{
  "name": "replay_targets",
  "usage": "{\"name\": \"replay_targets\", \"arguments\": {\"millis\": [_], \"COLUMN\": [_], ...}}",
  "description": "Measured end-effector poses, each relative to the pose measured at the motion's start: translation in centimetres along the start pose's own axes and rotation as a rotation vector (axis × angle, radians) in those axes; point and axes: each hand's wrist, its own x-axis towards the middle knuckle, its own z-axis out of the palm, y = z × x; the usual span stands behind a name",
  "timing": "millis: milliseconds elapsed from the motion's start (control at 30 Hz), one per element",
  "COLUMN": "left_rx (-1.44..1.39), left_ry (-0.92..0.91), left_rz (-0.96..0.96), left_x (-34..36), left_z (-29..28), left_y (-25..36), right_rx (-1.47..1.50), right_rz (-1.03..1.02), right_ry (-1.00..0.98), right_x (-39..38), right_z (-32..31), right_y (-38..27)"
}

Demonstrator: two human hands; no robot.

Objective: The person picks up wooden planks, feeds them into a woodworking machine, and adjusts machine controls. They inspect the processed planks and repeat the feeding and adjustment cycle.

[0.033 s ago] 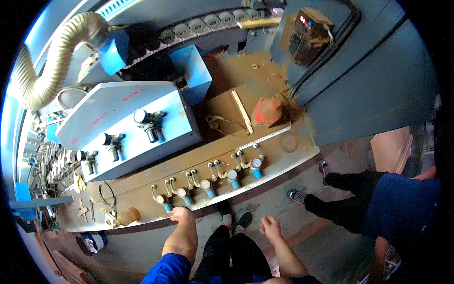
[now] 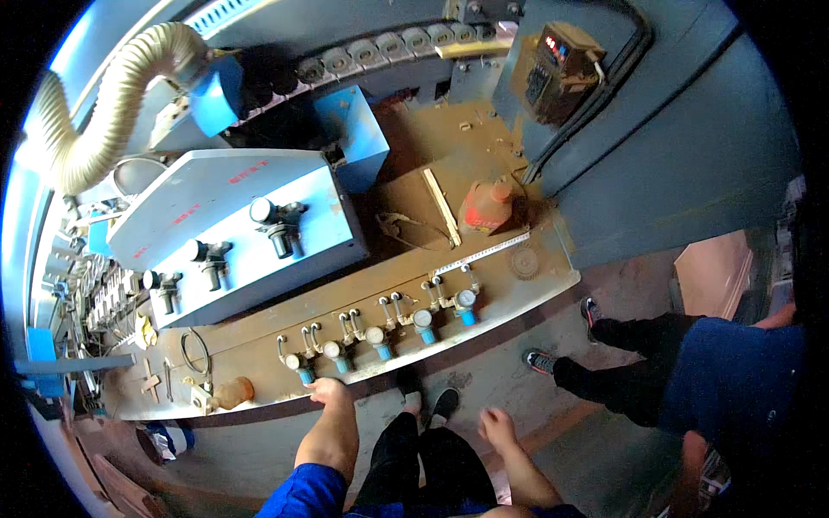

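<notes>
Along the front edge of a dusty brown machine bench (image 2: 259,332) sits a row of several pressure regulators with round gauges and blue knobs. My left hand (image 2: 330,393) is at the lower end of the leftmost regulator (image 2: 302,371), its fingers closed at the blue knob and partly hidden by the hand itself. The neighbouring regulator (image 2: 337,353) is just to the right of that hand. My right hand (image 2: 496,427) hangs in the air over the floor, away from the bench, its fingers curled with nothing visible in them.
A blue-grey housing (image 2: 259,250) with black regulators stands behind the row. On the bench are a dusty orange-red bottle (image 2: 489,205), a wooden strip (image 2: 441,207), a ruler (image 2: 484,254) and an orange-brown cylinder (image 2: 233,394). Another person (image 2: 725,371) stands at the right.
My left hand stays at the leftmost regulator's knob. My right hand has dropped slightly lower. The view has shifted a little.
</notes>
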Motion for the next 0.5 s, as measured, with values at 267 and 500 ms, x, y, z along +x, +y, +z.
{"name": "replay_targets", "arguments": {"millis": [267,500], "left_rx": [0.68,0.279], "left_ry": [-1.145,-0.998], "left_rz": [1.354,0.15], "left_x": [20.8,38.1], "left_z": [-20.9,-38.2], "left_y": [-8.9,-28.9], "right_rx": [-0.307,-0.42], "right_rz": [0.445,0.121], "right_ry": [0.124,0.146], "right_x": [-4.8,0.3], "right_z": [-20.0,-13.5], "right_y": [22.4,9.1]}}
